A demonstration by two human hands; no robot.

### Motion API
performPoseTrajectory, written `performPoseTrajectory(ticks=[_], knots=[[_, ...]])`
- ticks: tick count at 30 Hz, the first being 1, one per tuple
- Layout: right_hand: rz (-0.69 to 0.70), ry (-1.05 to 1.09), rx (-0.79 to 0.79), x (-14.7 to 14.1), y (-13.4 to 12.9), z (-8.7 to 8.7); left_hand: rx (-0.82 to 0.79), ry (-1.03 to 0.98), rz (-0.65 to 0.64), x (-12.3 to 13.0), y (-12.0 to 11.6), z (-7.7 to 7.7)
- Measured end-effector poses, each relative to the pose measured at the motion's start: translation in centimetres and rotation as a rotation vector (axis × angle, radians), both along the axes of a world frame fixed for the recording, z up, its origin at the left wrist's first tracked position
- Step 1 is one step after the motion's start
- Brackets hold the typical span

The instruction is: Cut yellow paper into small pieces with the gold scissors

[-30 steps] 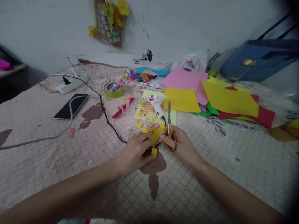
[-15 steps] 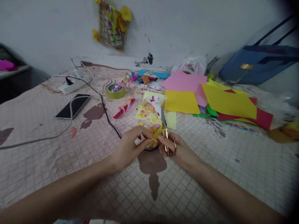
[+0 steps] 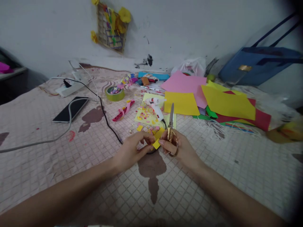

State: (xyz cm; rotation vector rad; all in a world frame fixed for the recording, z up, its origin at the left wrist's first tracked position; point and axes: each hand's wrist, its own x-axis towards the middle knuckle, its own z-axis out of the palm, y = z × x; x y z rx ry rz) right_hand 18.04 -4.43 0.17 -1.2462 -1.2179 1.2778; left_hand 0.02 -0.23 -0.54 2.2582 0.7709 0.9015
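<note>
Between my two hands is a small strip of yellow paper [image 3: 157, 144]. My left hand [image 3: 134, 148] pinches its left edge with thumb and fingertips. Closed around gold-handled scissors [image 3: 170, 126], my right hand [image 3: 182, 145] also touches the strip's right side with its thumb and finger. The scissors' blades point away from me and look closed. Just beyond my fingers lie small pink and yellow paper scraps [image 3: 152, 129], partly hidden by the strip. A white glue gun [image 3: 156, 108] rests on a pale yellow sheet [image 3: 148, 97] strewn with cut bits.
Yellow sheets [image 3: 181, 102], a pink sheet [image 3: 187, 85] and white string [image 3: 213, 128] lie to the right. On the left are a phone [image 3: 71, 109], a green tape roll [image 3: 115, 94], a power strip [image 3: 72, 87] and cables. A blue bag [image 3: 255, 64] leans at the back right.
The yellow strip has turned so its flat face shows more. The scissors have tilted to the right in my right hand. The whole view has shifted slightly.
</note>
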Motion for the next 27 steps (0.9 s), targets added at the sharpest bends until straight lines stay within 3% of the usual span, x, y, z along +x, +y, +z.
performPoseTrajectory(ticks=[3,9,19,27], knots=[[0.013,-0.051,0.008,0.0,0.1,0.2,-0.120,0.015,-0.036,0.1,0.1,-0.1],[0.058,-0.038,0.034,-0.2,0.2,-0.1,-0.087,-0.060,-0.198,0.3,0.3,-0.1],[0.045,-0.077,0.071,0.0,0.1,-0.5,-0.236,-0.085,-0.170,0.1,0.1,-0.2],[-0.018,-0.088,0.084,-0.4,-0.2,-0.8,-0.607,-0.248,-0.142,0.2,-0.6,-0.3]])
